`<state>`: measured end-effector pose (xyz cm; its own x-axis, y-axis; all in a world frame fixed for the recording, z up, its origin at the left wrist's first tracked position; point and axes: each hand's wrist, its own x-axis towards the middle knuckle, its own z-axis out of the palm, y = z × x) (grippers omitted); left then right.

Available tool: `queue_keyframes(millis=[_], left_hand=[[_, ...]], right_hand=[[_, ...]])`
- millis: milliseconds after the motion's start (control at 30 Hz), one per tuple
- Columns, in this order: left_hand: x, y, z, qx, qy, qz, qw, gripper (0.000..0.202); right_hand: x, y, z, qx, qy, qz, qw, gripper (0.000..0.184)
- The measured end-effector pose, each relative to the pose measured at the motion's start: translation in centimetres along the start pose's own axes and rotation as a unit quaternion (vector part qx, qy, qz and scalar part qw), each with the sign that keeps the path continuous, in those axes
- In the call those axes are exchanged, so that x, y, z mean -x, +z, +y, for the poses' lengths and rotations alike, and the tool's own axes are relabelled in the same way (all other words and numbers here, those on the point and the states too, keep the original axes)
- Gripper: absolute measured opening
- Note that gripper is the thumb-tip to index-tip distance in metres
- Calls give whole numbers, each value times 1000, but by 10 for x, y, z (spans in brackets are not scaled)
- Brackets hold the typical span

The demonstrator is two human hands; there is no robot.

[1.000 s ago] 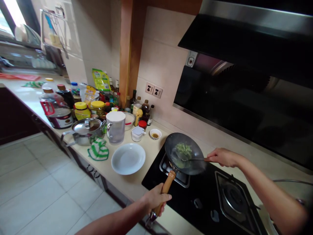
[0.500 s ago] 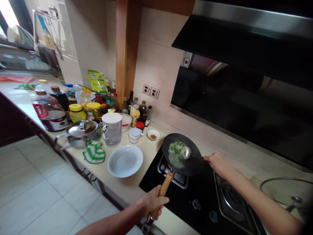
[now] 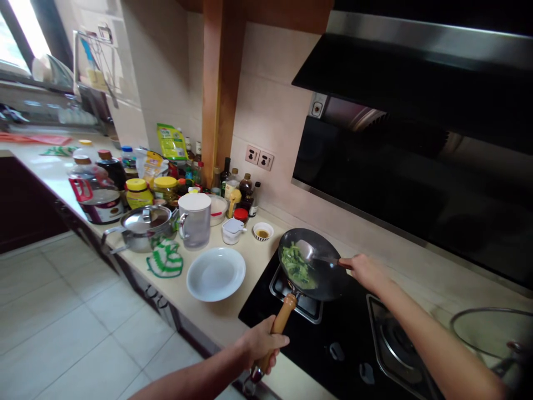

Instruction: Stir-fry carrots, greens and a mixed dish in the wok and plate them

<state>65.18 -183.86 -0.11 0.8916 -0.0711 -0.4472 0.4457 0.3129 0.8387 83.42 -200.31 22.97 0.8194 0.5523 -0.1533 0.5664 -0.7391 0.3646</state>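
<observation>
My left hand is wrapped round the wooden handle of a black wok, which sits on the left burner of the black gas stove. Chopped green leafy vegetables lie in the left part of the wok. In my right hand is the brown handle of a metal spatula; its blade rests at the upper edge of the greens. A white plate lies on the counter left of the stove. Behind it stands a small striped bowl with brownish liquid.
A lidded steel pot, a green-striped cloth, a clear pitcher and a white seasoning box stand on the counter, with several bottles and jars behind. A glass lid is at the right. The range hood hangs above.
The spatula has moved up and left in the wok, and its blade now shows more fully. The greens have shifted toward the wok's left and lower side. My left hand keeps its grip.
</observation>
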Motion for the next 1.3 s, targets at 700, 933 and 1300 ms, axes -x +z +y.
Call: queue_keyframes(millis=[700, 933, 1300], left_hand=[[-4, 3, -4, -5, 8, 10, 1000, 46], [-5, 3, -5, -3, 0, 1, 1000, 44], [-5, 3, -4, -5, 4, -1, 1000, 47]], right_hand=[[-25, -40, 16, -211, 39, -159, 964, 39], [-21, -36, 0, -190, 6, -132, 973, 21], [-20, -65, -8, -217, 22, -265, 939, 37]])
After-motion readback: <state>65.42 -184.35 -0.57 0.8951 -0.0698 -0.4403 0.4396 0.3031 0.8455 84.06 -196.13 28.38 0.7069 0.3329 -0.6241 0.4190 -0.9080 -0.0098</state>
